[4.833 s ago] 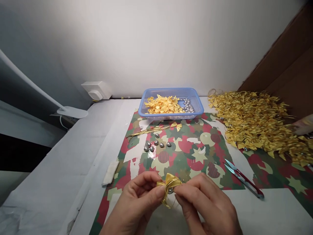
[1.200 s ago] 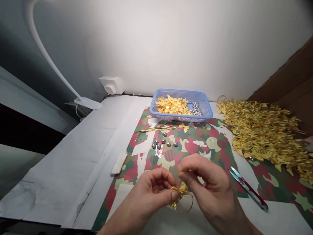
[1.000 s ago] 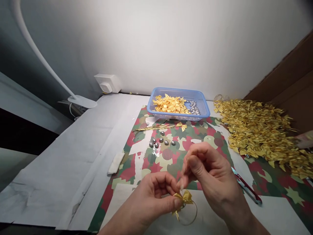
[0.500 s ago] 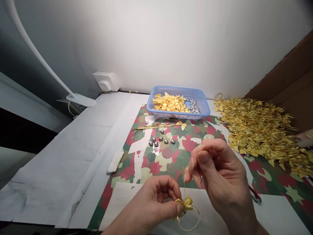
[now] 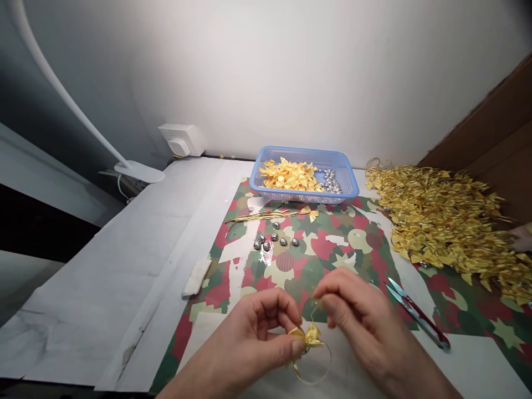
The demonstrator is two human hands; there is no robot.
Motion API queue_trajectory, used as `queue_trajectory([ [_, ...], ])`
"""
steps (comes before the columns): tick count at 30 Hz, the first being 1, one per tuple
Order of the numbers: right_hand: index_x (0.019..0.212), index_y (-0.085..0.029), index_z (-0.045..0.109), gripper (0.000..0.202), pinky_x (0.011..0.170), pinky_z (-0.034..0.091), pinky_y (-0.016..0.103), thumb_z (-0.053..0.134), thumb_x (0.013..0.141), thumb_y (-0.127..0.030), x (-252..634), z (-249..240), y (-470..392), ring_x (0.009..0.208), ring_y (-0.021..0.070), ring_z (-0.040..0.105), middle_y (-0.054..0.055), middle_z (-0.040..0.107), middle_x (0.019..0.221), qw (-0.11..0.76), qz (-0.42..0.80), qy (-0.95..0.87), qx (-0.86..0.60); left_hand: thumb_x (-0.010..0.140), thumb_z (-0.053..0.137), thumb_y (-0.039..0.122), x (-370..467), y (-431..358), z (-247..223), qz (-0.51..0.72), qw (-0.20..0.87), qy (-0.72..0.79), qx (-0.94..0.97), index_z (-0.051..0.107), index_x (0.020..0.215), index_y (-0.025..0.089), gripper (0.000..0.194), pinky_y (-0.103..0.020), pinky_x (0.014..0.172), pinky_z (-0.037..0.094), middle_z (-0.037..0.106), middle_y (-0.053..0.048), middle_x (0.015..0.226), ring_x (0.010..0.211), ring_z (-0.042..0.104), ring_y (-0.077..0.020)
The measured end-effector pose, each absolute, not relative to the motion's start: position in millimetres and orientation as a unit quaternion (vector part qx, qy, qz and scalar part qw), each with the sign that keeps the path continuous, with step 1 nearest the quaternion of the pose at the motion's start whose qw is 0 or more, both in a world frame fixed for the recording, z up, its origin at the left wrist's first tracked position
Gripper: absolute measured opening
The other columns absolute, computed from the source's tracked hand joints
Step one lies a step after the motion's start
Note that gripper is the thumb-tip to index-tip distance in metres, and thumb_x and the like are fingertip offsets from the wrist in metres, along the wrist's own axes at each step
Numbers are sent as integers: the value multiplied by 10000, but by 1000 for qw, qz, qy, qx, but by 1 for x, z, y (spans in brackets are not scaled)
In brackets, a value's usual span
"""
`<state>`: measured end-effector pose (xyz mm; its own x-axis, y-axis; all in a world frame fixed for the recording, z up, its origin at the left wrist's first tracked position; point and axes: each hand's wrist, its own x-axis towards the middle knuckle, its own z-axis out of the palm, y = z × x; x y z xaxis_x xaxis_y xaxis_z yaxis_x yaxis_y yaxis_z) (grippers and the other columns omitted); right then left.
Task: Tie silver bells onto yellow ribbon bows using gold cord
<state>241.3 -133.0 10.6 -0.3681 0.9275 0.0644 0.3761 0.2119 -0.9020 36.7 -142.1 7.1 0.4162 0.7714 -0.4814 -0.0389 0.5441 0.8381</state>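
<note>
My left hand (image 5: 266,338) pinches a gold bow (image 5: 312,334) between thumb and index finger, low in the head view. A thin gold cord loop (image 5: 328,367) hangs below the bow, and a bit of silver shows beneath it. Just right of the bow, my right hand (image 5: 353,316) is closed, thumb against index finger, on a thin thread (image 5: 313,311) that runs down to the bow. Several silver bells (image 5: 274,236) lie on the patterned sheet beyond my hands. Behind them are a bundle of gold cords (image 5: 264,215) and a loose gold bow (image 5: 312,214).
A blue basket (image 5: 305,197) holds gold bows and silver bells. Red-handled snips (image 5: 419,316) lie right of my right hand. A large pile of gold bows (image 5: 449,216) covers the right side. A folded white cloth (image 5: 197,278) lies left; a white lamp (image 5: 139,171) stands farther back.
My right hand has moved down and closer to the bow, uncovering the snips. The thread between my hands is now shorter and bent. My left hand has shifted slightly left with the bow.
</note>
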Motion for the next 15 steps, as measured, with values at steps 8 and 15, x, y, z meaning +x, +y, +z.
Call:
queue_trajectory([
  [8,790,-234,493,180,520,349,211,482,969,-246,238,3,-147,620,93,478,-41,483,786,219,497,-706,-455,797,778,294,40,-138,18,283,726,473,410,637,786,203,169,-231,633,480,614,20,782,737,567,-149],
  [15,732,-221,472,216,562,341,243,472,934,-297,235,18,-142,635,116,431,-42,423,728,182,574,-618,-505,868,687,316,31,-160,21,271,583,535,548,622,1135,366,279,-305,857,585,688,11,1096,981,674,-230],
])
